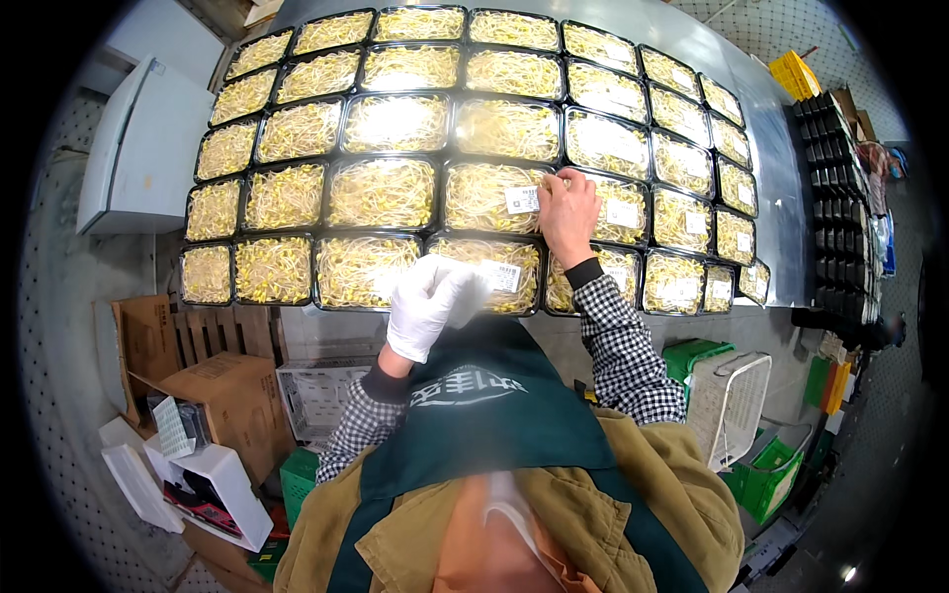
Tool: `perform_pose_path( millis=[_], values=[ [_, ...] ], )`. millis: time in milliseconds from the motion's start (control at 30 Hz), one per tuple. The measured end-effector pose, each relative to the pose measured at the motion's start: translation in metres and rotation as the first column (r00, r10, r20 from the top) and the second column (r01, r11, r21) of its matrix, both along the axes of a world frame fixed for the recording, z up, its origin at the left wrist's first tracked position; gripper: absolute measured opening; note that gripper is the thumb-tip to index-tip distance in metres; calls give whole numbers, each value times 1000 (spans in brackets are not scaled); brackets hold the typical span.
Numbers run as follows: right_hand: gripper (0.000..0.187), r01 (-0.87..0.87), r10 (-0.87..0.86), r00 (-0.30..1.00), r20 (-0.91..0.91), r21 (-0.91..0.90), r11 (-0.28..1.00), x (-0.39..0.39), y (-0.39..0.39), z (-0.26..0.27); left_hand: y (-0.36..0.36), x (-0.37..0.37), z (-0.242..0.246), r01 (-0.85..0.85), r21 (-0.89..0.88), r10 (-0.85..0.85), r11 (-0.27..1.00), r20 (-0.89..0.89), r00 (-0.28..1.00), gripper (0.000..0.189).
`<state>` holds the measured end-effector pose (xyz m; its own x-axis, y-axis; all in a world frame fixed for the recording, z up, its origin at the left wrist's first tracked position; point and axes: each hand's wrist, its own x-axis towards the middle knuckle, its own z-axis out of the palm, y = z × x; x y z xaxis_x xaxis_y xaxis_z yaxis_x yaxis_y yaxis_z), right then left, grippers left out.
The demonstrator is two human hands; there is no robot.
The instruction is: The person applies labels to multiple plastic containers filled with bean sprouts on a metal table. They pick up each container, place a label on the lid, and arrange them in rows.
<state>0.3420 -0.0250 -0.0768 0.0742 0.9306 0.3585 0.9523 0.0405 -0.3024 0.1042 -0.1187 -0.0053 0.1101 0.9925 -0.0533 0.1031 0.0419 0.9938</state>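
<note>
Rows of black plastic trays of bean sprouts under clear film cover a metal table [775,222]. My bare right hand [571,211] touches the right end of a sprout tray [482,196] in the second row from me, at the edge of its white printed label [522,200]. My left hand [430,300], in a white glove, is bent over the nearest row, beside a labelled sprout tray [519,256]; whether its fingers hold anything is unclear. Trays to the right bear white labels, while those at the left show none. Glare hides parts of the film.
Stacked black trays [834,215] stand beyond the table's right end, near a yellow crate [793,75]. Below left are a cardboard box [230,408], a grey plastic crate [326,393] and a white box [222,497]. A white basket [730,404] and green crates [775,474] lie lower right.
</note>
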Motion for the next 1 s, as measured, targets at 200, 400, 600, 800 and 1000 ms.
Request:
perform_pose_path(
  millis=[200,400,600,800,1000],
  values=[
    [20,64,-66,997,-32,-49,997,-5,-2,-5,3,-5,-4,-62,-9,62,998,30,998,17],
    [24,-26,-338,636,-694,-457,889,11,5,1,2,-9,-3,-56,-31,58,998,49,997,15],
    [25,185,-209,925,-317,-104,977,-16,-4,-20,6,-5,1,-72,-58,77,996,83,994,16],
    [16,213,-217,967,-132,-46,976,-27,-10,-13,7,0,3,-99,-71,108,993,125,986,19],
    [22,-253,-211,545,-811,-400,881,-30,-33,48,10,0,-3,-81,-63,83,995,38,996,16]
  ],
)
